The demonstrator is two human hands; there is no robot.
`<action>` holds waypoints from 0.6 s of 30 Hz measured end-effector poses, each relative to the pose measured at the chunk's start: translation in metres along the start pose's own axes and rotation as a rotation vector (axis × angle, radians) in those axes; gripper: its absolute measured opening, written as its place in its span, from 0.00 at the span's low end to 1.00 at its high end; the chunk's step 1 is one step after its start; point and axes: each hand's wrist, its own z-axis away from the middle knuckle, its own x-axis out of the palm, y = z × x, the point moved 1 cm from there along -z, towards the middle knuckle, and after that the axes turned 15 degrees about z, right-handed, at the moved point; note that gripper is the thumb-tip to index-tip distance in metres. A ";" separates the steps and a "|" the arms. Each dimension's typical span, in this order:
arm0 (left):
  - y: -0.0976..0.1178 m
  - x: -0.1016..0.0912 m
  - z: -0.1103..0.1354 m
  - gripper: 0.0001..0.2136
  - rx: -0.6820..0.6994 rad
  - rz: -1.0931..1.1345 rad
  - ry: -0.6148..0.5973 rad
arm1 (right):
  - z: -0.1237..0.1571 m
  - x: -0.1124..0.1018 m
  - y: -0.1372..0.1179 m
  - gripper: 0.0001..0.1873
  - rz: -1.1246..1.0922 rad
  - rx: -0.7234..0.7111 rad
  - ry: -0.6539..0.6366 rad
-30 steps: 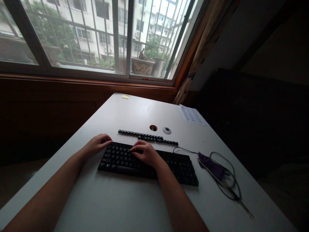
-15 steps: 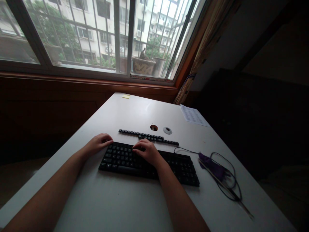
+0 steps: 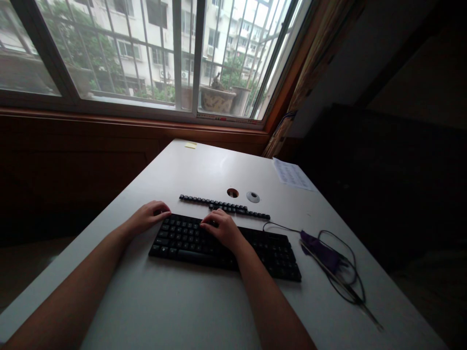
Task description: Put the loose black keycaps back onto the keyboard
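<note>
A black keyboard (image 3: pixel 197 256) lies on the white table, its upper row of keys partly gone from view under my hand. My left hand (image 3: pixel 148 217) rests at the keyboard's far left corner, thumb and fingertips closed together against its edge. Over the upper middle of the keys is my right hand (image 3: pixel 224 229), thumb and fingers pinched together down at the keys. Whatever lies between those fingertips is too small to make out. Just beyond the keyboard, loose black keycaps (image 3: pixel 199 200) stand lined up in rows.
Right of the keyboard lie a purple cloth (image 3: pixel 321 250), a coiled black cable (image 3: pixel 352 257) and a long thin tool (image 3: pixel 370 315). A round hole (image 3: pixel 232 193) and its grey cover (image 3: pixel 253 197) sit behind the keycaps. Printed paper (image 3: pixel 292 174) and a yellow note (image 3: pixel 190 145) lie farther back.
</note>
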 end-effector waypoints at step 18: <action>0.001 0.000 -0.001 0.16 -0.023 -0.005 0.007 | 0.000 0.000 -0.004 0.03 0.065 -0.016 -0.013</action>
